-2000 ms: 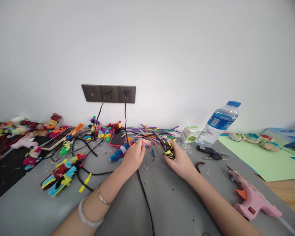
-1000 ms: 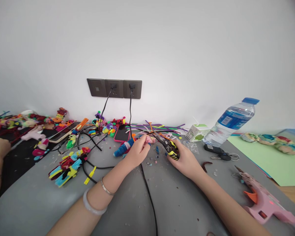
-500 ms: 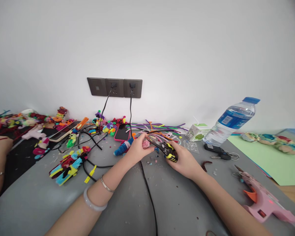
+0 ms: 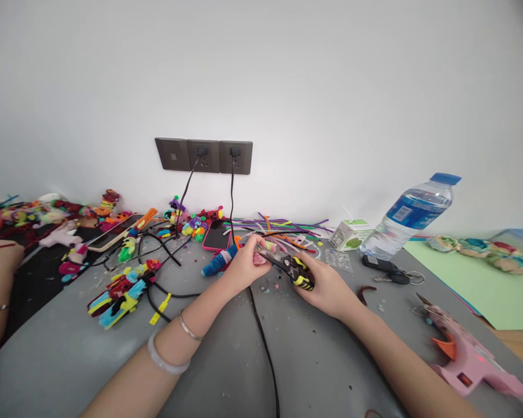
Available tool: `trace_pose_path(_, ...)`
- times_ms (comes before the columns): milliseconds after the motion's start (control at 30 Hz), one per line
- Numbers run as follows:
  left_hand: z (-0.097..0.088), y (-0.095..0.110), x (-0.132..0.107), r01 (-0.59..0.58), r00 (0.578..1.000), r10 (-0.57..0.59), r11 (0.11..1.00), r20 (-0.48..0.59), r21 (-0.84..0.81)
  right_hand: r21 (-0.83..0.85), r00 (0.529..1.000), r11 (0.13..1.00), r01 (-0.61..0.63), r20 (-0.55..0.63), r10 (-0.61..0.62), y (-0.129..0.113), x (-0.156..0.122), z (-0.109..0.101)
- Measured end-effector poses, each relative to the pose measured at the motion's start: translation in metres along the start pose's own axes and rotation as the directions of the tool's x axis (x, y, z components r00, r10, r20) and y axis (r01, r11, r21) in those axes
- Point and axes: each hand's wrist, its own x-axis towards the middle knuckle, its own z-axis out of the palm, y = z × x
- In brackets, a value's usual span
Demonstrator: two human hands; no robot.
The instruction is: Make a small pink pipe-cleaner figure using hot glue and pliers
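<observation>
Between the thumb and fingers of my left hand is a small pink fuzzy piece, mostly covered by the fingers. My right hand is wrapped round the black and yellow handles of a pair of pliers. Their metal jaws point left and reach the pink piece at my left fingertips. Whether the jaws are closed on it is too small to tell. Just left of my left hand lies a blue fuzzy bundle on the grey table.
Pipe cleaners lie along the wall behind my hands. A black cable runs beneath them. Rightward are a tilted water bottle, keys and a pink glue gun. Another person's hand is at far left, near colourful fuzzy figures.
My left thumb has drawn in towards the fingers, and the pliers have turned slightly in my right hand. The things on the table stay where they were.
</observation>
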Motion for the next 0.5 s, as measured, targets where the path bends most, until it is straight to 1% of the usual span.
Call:
trace_pose_path(133, 0.0004, 0.0031, -0.0009, -0.016, 1.000, 0.016, 1.000, 0.000, 0.020, -0.020, 0.998, 0.999, -0.037, 0.042, 0.038, 0.0018, 0.0003, -0.0018)
trace_pose_path(233, 0.0008, 0.0044, -0.0014, -0.014, 1.000, 0.015, 0.998, -0.012, 0.062, -0.056, 0.998, 0.997, -0.051, 0.034, 0.053, 0.0050, 0.0009, -0.0029)
trace_pose_path(367, 0.0011, 0.0043, -0.0019, -0.010, 1.000, 0.011, 0.997, -0.017, 0.072, -0.109, 0.998, 0.992, -0.063, 0.020, 0.066, 0.0070, 0.0013, -0.0037)
trace_pose_path(500, 0.0008, 0.0020, -0.0013, -0.009, 1.000, 0.012, 0.995, -0.027, 0.099, -0.112, 0.997, 0.991, -0.072, 0.026, 0.075, 0.0058, 0.0011, -0.0005)
